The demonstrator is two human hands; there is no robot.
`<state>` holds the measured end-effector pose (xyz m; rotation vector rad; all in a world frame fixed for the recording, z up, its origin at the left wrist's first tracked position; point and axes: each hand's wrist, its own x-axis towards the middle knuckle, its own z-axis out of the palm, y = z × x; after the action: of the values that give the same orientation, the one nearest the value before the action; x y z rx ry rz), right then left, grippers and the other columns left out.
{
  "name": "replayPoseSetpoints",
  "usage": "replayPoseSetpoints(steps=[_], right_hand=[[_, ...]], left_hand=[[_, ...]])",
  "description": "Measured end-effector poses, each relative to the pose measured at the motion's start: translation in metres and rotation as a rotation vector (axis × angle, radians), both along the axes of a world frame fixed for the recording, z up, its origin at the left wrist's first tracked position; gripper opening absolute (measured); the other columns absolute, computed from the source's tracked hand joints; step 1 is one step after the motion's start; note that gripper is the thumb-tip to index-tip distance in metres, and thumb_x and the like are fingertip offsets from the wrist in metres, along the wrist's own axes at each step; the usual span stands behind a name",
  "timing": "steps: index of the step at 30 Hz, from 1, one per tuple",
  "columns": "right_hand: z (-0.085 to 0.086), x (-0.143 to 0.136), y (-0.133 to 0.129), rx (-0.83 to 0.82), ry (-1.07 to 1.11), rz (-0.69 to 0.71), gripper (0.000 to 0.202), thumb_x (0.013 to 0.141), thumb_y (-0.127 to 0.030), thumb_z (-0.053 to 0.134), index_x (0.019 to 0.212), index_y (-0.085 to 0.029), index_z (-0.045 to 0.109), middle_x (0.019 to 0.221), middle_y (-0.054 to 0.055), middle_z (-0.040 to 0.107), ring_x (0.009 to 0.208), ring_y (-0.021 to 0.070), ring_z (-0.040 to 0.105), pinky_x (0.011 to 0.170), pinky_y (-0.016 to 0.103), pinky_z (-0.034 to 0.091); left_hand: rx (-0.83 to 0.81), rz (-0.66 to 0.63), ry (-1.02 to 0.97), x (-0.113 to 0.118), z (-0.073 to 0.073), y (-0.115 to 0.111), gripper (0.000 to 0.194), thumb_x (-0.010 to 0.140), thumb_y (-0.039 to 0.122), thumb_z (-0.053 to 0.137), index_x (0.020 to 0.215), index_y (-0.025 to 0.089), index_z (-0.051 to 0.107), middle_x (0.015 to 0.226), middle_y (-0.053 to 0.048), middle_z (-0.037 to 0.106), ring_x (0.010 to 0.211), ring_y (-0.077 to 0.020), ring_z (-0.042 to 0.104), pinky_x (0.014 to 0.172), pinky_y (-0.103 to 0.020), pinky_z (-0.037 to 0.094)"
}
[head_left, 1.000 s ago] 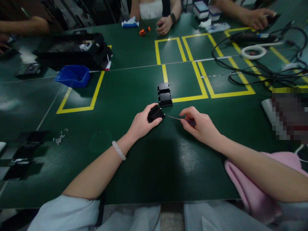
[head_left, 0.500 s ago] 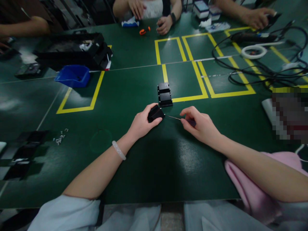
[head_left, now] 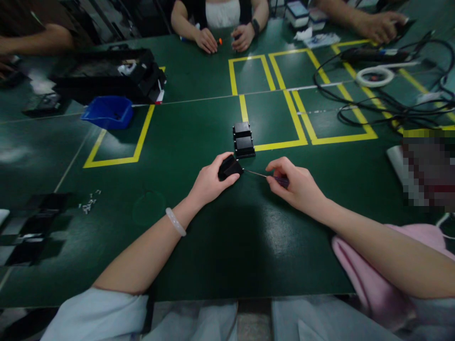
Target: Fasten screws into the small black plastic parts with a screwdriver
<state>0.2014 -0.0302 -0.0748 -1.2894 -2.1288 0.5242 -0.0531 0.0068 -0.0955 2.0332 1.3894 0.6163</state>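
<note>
At the frame's centre, the left hand (head_left: 209, 182) wraps its fingers around a small black block (head_left: 230, 167) resting on the green counter (head_left: 213, 255). The right hand (head_left: 296, 184) pinches a thin screwdriver (head_left: 265, 175), tip at the block's right edge. Best to brace the block firmly and keep the shaft level and straight, so the tip does not slip.

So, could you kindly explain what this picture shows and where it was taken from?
It comes from a camera worn on a person's head, looking down at their own two bare hands over a green table marked with yellow tape. The left hand grips a small black block. The right hand pinches a thin screwdriver whose tip meets that block. Two more black blocks lie just beyond. A blue bin sits far left, cables far right. Other people's hands work at the far edge.
</note>
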Motion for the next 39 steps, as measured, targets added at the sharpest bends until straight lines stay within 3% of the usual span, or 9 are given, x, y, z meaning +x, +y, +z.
replayPoseSetpoints(steps=[7,16,23,33,39], right_hand=[[0.0007,0.0008,0.0000,-0.025,0.010,-0.005,0.011,0.094,-0.026,0.050,0.102,-0.020,0.053,0.064,-0.005,0.054,0.054,0.0114,0.054,0.058,0.025,0.040],[-0.0005,0.0005,0.0001,0.024,-0.002,0.002,0.015,0.089,-0.023,0.056,0.103,-0.022,0.053,0.071,-0.004,0.057,0.060,0.0121,0.057,0.060,0.024,0.041],[0.0005,0.0008,0.0004,-0.054,0.016,-0.008,0.008,0.095,-0.027,0.050,0.102,-0.022,0.052,0.065,-0.005,0.057,0.055,0.0122,0.055,0.059,0.025,0.040],[-0.0025,-0.0008,0.0016,-0.025,-0.042,0.016,0.016,0.089,-0.025,0.054,0.104,-0.021,0.054,0.073,-0.002,0.059,0.063,0.0138,0.059,0.061,0.026,0.041],[-0.0006,0.0001,0.0008,0.018,-0.032,-0.031,0.009,0.086,-0.023,0.055,0.095,-0.022,0.053,0.072,-0.002,0.060,0.062,0.0134,0.058,0.061,0.025,0.041]], left_hand=[[-0.001,-0.002,0.001,-0.0001,-0.0014,0.0004,0.063,0.088,0.049,0.064,0.143,0.023,0.048,0.121,-0.008,0.069,0.103,-0.0266,0.069,0.086,-0.037,0.054],[-0.006,-0.001,-0.001,-0.0001,-0.0008,0.0006,0.063,0.088,0.051,0.062,0.143,0.023,0.048,0.122,-0.008,0.068,0.104,-0.0277,0.069,0.087,-0.038,0.054],[-0.017,0.002,-0.008,0.0004,0.0021,-0.0009,0.063,0.087,0.051,0.062,0.142,0.024,0.048,0.123,-0.009,0.068,0.106,-0.0285,0.068,0.089,-0.039,0.054],[-0.013,-0.005,0.023,0.0030,0.0034,-0.0013,0.064,0.088,0.050,0.062,0.143,0.022,0.048,0.125,-0.009,0.068,0.108,-0.0289,0.068,0.090,-0.039,0.053],[-0.011,-0.007,0.019,0.0025,0.0031,-0.0012,0.064,0.087,0.051,0.062,0.143,0.023,0.048,0.124,-0.008,0.069,0.108,-0.0290,0.068,0.090,-0.040,0.053]])
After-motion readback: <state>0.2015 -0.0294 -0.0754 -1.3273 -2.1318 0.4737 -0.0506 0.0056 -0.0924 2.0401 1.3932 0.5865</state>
